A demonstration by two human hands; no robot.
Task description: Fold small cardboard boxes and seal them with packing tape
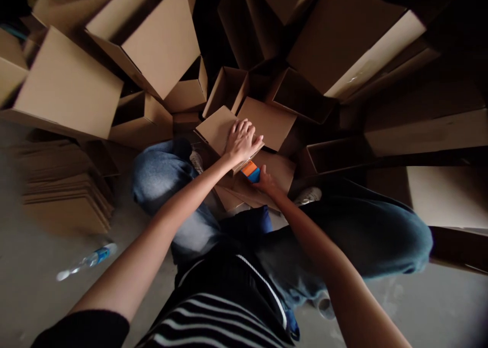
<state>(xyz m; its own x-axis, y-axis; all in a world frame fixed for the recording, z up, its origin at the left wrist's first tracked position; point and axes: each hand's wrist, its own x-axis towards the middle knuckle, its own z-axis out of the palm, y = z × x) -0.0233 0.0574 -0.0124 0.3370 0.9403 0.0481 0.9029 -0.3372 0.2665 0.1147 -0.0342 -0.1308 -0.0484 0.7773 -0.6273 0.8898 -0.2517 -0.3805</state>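
Note:
My left hand (241,143) lies flat on a folded cardboard box (217,130), pressing on its top near the edge. It does not visibly grip the box. Just below it, my right hand (266,182) has its fingers on a small orange-and-blue object (250,171), whose exact kind I cannot tell. That object sits against the near edge of the box. Part of it is hidden by my fingers. More flattened cardboard (274,170) lies under both hands.
Many open cardboard boxes (160,42) are piled around and ahead of me. My jeans-clad legs (163,177) straddle the work. A stack of flat cardboard (64,185) stands on the concrete floor (34,297) at left, near a plastic water bottle (89,260).

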